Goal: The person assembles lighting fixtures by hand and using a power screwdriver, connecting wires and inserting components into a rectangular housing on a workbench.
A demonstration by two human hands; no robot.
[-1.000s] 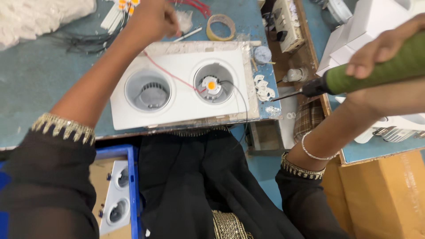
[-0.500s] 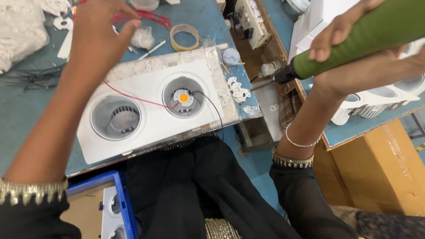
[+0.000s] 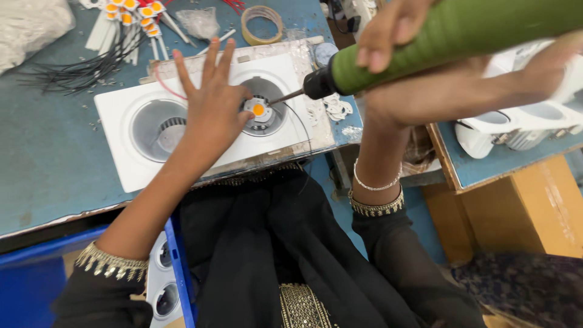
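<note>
1. Head view: left hand (image 3: 212, 109) now lies flat on the white twin-well downlight housing (image 3: 121, 109), fingers spread, palm between the two wells. Half a second ago it was lifted over the far edge of the bench; a second ago it was reaching toward the far clutter. It has come back down to pin the housing.
2. Left grip: nothing held. Open, pressing only. Thumb tip sits at the rim of the right-hand well, just beside the LED chip (image 3: 259, 110).
3. Right hand (image 3: 419, 67) is wrapped around the green electric screwdriver (image 3: 449, 30), fist closed on the barrel. In both earlier frames the tool was held off the right end of the bench, bit clear of the housing. Now its bit (image 3: 285, 96) angles down into the right-hand well, tip at or just short of the plate round the orange chip. Actual contact: cannot tell.
4. Housing sits near the front edge of the blue bench (image 3: 42, 158), long side parallel to that edge. Left-hand well shows a finned heat sink and no chip.
5. Red wire (image 3: 164, 90) comes out from under the left hand toward the far side. A thin dark wire runs from the chip over the housing's right end.
6. Judgement: brace plus tool in the well reads as fixing the chip in place, driving about to start or just starting.
7. Far edge: tape roll (image 3: 262, 23), a row of spare orange chips (image 3: 130, 13), a bundle of black wires (image 3: 79, 70). Untouched.
</note>
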